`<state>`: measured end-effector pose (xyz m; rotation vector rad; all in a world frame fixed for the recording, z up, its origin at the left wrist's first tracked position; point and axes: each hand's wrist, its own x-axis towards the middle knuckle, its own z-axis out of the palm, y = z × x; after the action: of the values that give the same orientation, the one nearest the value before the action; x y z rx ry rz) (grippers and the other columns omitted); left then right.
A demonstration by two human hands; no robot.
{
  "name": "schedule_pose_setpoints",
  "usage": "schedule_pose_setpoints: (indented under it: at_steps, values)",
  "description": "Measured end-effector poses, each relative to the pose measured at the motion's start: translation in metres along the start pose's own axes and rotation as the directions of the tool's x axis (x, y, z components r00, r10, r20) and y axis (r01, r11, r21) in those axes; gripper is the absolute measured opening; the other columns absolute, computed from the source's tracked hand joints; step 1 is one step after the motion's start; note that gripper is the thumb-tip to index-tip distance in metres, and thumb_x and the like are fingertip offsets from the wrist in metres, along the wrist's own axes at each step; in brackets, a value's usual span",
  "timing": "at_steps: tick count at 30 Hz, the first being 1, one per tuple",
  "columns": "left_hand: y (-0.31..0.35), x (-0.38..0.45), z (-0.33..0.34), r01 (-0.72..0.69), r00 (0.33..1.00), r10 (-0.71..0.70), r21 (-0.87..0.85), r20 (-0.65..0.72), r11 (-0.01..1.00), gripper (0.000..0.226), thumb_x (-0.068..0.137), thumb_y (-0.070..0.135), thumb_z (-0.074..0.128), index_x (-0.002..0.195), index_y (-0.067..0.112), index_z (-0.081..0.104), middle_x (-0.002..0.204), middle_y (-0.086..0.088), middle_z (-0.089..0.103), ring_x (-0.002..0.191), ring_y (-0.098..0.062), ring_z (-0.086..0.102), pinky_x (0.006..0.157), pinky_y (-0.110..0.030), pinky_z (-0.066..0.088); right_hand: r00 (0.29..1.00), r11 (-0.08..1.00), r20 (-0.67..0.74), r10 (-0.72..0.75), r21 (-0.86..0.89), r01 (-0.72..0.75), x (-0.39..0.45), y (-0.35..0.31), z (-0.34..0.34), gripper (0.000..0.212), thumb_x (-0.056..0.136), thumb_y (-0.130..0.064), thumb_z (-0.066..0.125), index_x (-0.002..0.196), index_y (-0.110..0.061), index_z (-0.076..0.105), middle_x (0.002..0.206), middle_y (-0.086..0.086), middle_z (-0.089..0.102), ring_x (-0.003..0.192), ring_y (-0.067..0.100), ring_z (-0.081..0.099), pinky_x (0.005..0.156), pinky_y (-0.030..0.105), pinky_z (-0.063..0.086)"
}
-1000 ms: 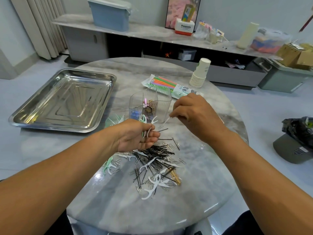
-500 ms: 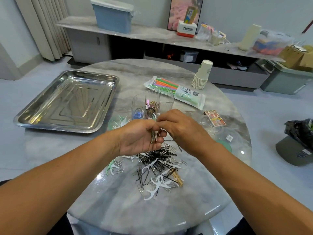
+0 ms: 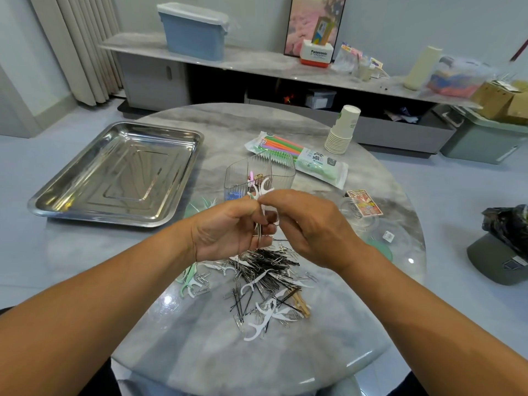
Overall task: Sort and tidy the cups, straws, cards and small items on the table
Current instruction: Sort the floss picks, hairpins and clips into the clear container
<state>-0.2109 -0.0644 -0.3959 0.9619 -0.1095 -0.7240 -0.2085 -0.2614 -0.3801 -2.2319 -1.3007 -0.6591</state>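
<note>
A heap of black hairpins, paper clips and white floss picks (image 3: 265, 281) lies on the round marble table (image 3: 328, 350). Above it my left hand (image 3: 228, 232) grips a small bunch of floss picks (image 3: 263, 195), their white heads sticking up. My right hand (image 3: 311, 227) meets it and pinches the top of that bunch. Just behind the hands stands a clear plastic organiser (image 3: 260, 178) holding a few small items. A pack of coloured straws (image 3: 297, 158), a stack of paper cups (image 3: 343, 130) and a card deck (image 3: 364, 202) sit further back and right.
A steel tray (image 3: 114, 172) rests on the table's left. A clear lid or dish (image 3: 357, 215) lies beside the cards. Behind the table runs a low shelf with a blue bin (image 3: 194, 30) and boxes. A cap (image 3: 497, 261) sits at right.
My right hand came back from the organiser to meet the left hand and now pinches the floss picks held there. Both hands have lifted slightly toward the organiser.
</note>
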Motion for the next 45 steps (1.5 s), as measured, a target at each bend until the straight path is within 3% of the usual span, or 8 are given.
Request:
schedule_pose_setpoints:
  at_steps: [8,14,19,26,30,35,42,45]
  values:
    - [0.002,0.001,0.008,-0.056,0.989,0.067,0.09,-0.128,0.994,0.012,0.099,0.007,0.048,0.103,0.017,0.052,0.075,0.0,0.049,0.061,-0.012,0.044,0.052,-0.022,0.035,0.787,0.804,-0.264,0.558,0.406,-0.434,0.011,-0.01,0.013,0.027,0.104,-0.019,0.047,0.128,-0.025,0.057,0.12,-0.007,0.064,0.106,0.014,0.065,0.092,0.033,0.053]
    - [-0.001,-0.006,0.009,-0.016,0.996,0.031,0.176,-0.083,0.984,0.011,0.1,0.005,0.04,0.103,0.013,0.046,0.07,0.0,0.043,0.057,-0.012,0.037,0.047,-0.022,0.031,0.41,-0.1,0.457,0.789,0.755,-0.648,0.03,-0.01,0.015,0.05,0.107,-0.049,0.039,0.122,-0.01,0.066,0.113,0.01,0.075,0.104,0.024,0.073,0.093,0.037,0.059]
    - [0.002,-0.012,0.007,-0.027,0.986,0.049,0.139,-0.162,0.99,0.011,0.094,0.011,0.055,0.084,0.016,0.055,0.064,0.003,0.032,0.053,-0.009,0.029,0.043,-0.019,0.022,0.476,-0.075,0.528,0.703,0.721,-0.689,0.034,-0.014,0.018,0.047,0.107,-0.045,0.043,0.123,-0.008,0.067,0.103,0.006,0.075,0.095,0.018,0.073,0.094,0.041,0.057]
    - [0.007,-0.011,0.012,-0.248,0.862,0.233,0.026,-0.45,0.968,0.037,0.108,0.038,0.041,0.085,0.011,0.053,0.071,-0.006,0.065,0.069,-0.02,0.067,0.061,-0.027,0.054,0.542,0.287,0.373,0.754,0.555,-0.781,0.043,-0.03,0.027,0.047,0.101,-0.06,0.043,0.133,-0.031,0.059,0.123,-0.009,0.069,0.115,0.006,0.064,0.102,0.036,0.05]
    - [0.016,-0.012,0.008,-0.318,0.741,0.352,0.162,-0.571,0.934,0.048,0.108,0.045,0.036,0.103,0.011,0.069,0.121,-0.007,0.071,0.112,-0.021,0.068,0.103,-0.041,0.05,0.429,-0.013,0.448,0.784,0.704,-0.71,0.053,-0.038,0.032,0.038,0.094,-0.045,0.066,0.11,-0.011,0.065,0.097,0.007,0.073,0.082,0.019,0.069,0.073,0.03,0.057]
    - [0.018,-0.011,0.014,-0.402,0.678,0.445,0.212,-0.585,0.891,0.041,0.104,0.05,0.042,0.087,0.02,0.063,0.073,0.007,0.066,0.055,-0.005,0.057,0.053,-0.019,0.048,0.481,-0.239,0.468,0.741,0.854,-0.463,0.072,-0.053,0.043,0.007,0.093,-0.009,0.07,0.097,-0.006,0.076,0.082,0.007,0.076,0.068,0.013,0.069,0.064,0.022,0.059]
    - [0.029,-0.018,0.005,-0.388,0.789,0.501,0.344,-0.355,0.855,0.038,0.104,0.048,0.042,0.122,0.023,0.063,0.095,0.004,0.064,0.086,-0.004,0.063,0.082,-0.021,0.053,0.437,-0.379,0.466,0.769,0.884,-0.274,0.084,-0.047,0.04,0.016,0.089,0.006,0.068,0.104,0.008,0.072,0.08,0.014,0.073,0.063,0.013,0.069,0.063,0.018,0.059]
    - [0.045,-0.028,-0.007,-0.271,0.823,0.447,0.45,-0.351,0.851,0.082,0.083,0.058,0.068,0.15,0.019,0.041,0.131,0.003,0.06,0.121,-0.01,0.057,0.11,-0.037,0.043,0.382,-0.352,0.428,0.819,0.901,-0.255,0.084,-0.032,0.028,0.017,0.086,0.006,0.072,0.103,0.008,0.072,0.079,0.014,0.075,0.065,0.016,0.071,0.064,0.021,0.061]
